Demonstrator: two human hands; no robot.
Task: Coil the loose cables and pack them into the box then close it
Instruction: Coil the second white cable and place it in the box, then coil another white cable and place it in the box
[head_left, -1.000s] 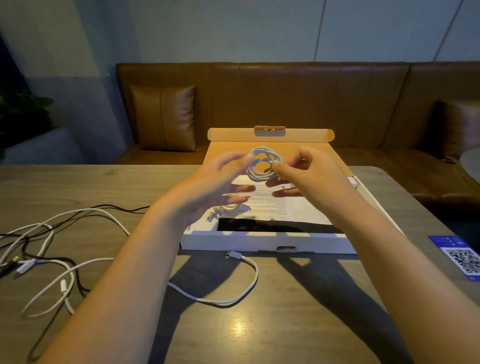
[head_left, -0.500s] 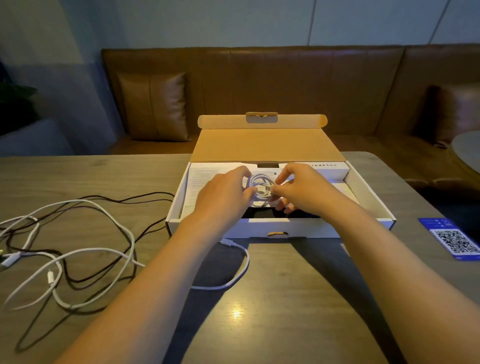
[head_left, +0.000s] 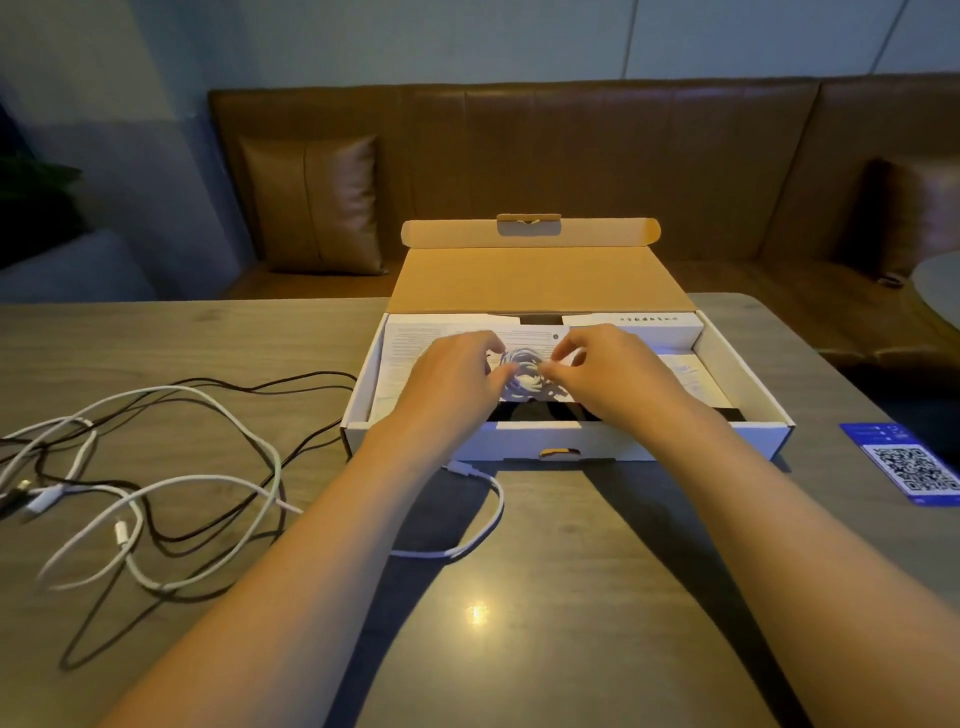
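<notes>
Pinching the coil (head_left: 524, 371) from both sides at frame centre, inside the box (head_left: 748, 384), our left hand (head_left: 452, 376) and right hand (head_left: 615, 376) grip opposite loops; light and springy, we judge it will unwind unless held across the turns.

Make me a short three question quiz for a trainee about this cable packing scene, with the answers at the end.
1. True or false: the box lid is closed.
2. Where is the coiled white cable? A) on the sofa B) inside the box, between both hands C) on the QR card
3. What lies on the table left of the box?

Key
1. False; the lid stands open.
2. B; the left hand and right hand pinch it.
3. Loose cables, white and black, uncoiled.
</notes>
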